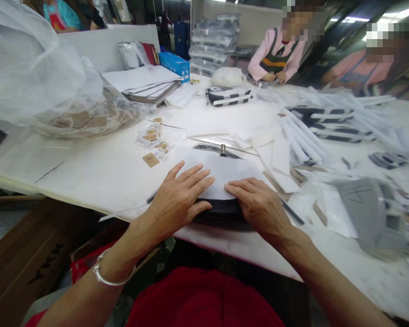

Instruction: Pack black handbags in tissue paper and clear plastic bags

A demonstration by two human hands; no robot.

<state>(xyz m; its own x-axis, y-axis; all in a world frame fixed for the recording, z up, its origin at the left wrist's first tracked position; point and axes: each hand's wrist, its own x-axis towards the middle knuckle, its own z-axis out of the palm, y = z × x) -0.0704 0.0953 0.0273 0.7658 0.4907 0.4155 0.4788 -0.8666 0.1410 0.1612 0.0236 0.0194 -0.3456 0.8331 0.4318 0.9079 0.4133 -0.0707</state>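
Note:
A white sheet (221, 175) lies over a dark bag-like item (221, 210) at the table's front edge. Beyond the sheet a metal buckle (222, 149) on a dark strap shows. My left hand (186, 190) rests flat on the sheet's left part, fingers spread and thumb apart. On the right side of the sheet lies my right hand (259, 200), its fingers stretched out over the near edge and lying close together. Neither hand grips anything that I can see. Most of the dark item is hidden under the sheet and hands.
Small tagged packets (153, 143) lie left of the sheet. White strips (300, 136) and striped dark bundles (330, 122) spread to the right, near a grey plastic piece (364, 209). A large clear bag (88, 118) stands at left. Co-workers (277, 56) sit across the table.

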